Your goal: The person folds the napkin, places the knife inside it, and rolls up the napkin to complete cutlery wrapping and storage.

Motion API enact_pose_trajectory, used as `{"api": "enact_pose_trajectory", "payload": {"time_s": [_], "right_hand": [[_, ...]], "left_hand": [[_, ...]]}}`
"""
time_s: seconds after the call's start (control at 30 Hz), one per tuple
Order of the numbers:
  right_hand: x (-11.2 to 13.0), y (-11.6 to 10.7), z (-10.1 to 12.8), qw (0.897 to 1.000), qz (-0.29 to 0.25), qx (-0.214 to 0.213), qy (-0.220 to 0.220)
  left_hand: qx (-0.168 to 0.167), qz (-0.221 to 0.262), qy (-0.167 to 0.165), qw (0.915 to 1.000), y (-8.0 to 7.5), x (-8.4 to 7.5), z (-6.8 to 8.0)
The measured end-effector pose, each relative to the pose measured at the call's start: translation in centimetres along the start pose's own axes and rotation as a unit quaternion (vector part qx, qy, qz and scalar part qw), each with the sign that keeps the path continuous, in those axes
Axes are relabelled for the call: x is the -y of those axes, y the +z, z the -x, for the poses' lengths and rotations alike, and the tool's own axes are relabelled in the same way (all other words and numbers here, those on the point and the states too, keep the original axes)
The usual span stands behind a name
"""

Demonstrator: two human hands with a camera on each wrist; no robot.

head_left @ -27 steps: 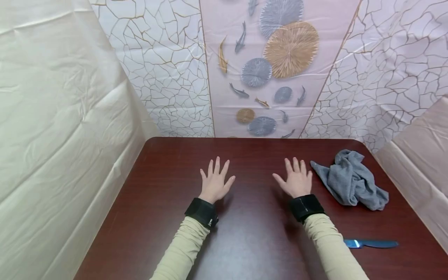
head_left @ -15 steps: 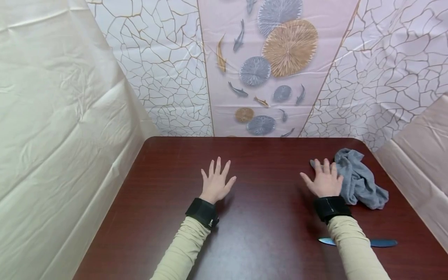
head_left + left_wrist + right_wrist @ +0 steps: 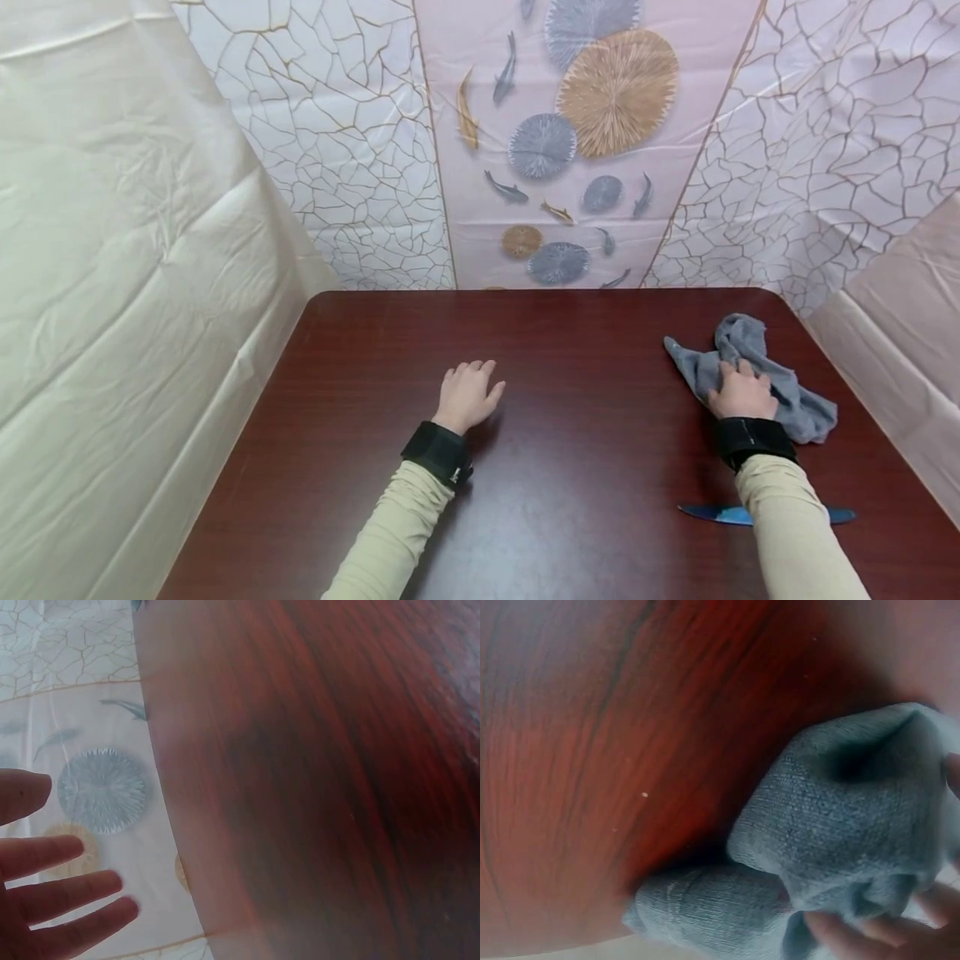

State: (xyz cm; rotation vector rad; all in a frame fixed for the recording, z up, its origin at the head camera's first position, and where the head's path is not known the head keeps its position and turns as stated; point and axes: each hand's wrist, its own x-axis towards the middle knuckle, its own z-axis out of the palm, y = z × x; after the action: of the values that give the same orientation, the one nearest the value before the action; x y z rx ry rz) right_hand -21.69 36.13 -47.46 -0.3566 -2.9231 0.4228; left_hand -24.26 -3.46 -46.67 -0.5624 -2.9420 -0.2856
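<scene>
Dark red wooden table (image 3: 570,350), plastic sheets hung all around it, the back one printed with fish and round discs. Your grey cloth (image 3: 750,371) lies crumpled at the far right of the table, near the rounded corner. Your right hand (image 3: 742,393) sits on top of the cloth, fingers curled into the folds and gripping it; the right wrist view shows fingertips (image 3: 840,930) tucked under a bunched fold. Blue knife (image 3: 712,513) lies flat on the table near you, well apart from the cloth, partly hidden under your right sleeve. Your left hand (image 3: 467,393) rests on bare wood near the middle, holding nothing, fingers relaxed and slightly bent. Black straps on both wrists, beige sleeves.
</scene>
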Motion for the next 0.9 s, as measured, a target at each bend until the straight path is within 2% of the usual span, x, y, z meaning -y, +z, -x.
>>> {"api": "enact_pose_trajectory", "payload": {"time_s": [0.23, 0.43, 0.53, 0.67, 0.7, 0.8, 0.9], "right_hand": [[-1.3, 1.2, 0.3, 0.996, -0.006, -0.066, -0.057], [-0.9, 2.1, 0.4, 0.996, -0.004, -0.074, -0.052], [-0.4, 2.2, 0.7, 0.997, -0.002, -0.063, -0.039], [0.5, 2.2, 1.1, 0.999, 0.003, -0.043, -0.025], [0.8, 2.3, 1.2, 0.999, 0.004, -0.039, -0.024], [1.8, 2.8, 1.5, 0.999, 0.003, -0.037, -0.029], [3.0, 3.4, 2.0, 0.998, 0.0, -0.043, -0.039]], "left_hand": [[-0.004, -0.006, 0.043, 0.9991, 0.4, -1.8, -1.0], [0.021, -0.005, 0.083, 0.9963, 1.2, -4.3, -1.9], [0.042, 0.005, 0.123, 0.9915, 2.1, -6.3, -2.7], [0.073, 0.009, 0.183, 0.9803, 3.3, -10.0, -4.1], [0.069, 0.008, 0.202, 0.977, 4.4, -10.7, -4.7], [0.094, -0.019, 0.221, 0.9706, 4.9, -13.2, -5.3], [0.126, -0.034, 0.217, 0.9675, 5.3, -15.1, -5.4]]}}
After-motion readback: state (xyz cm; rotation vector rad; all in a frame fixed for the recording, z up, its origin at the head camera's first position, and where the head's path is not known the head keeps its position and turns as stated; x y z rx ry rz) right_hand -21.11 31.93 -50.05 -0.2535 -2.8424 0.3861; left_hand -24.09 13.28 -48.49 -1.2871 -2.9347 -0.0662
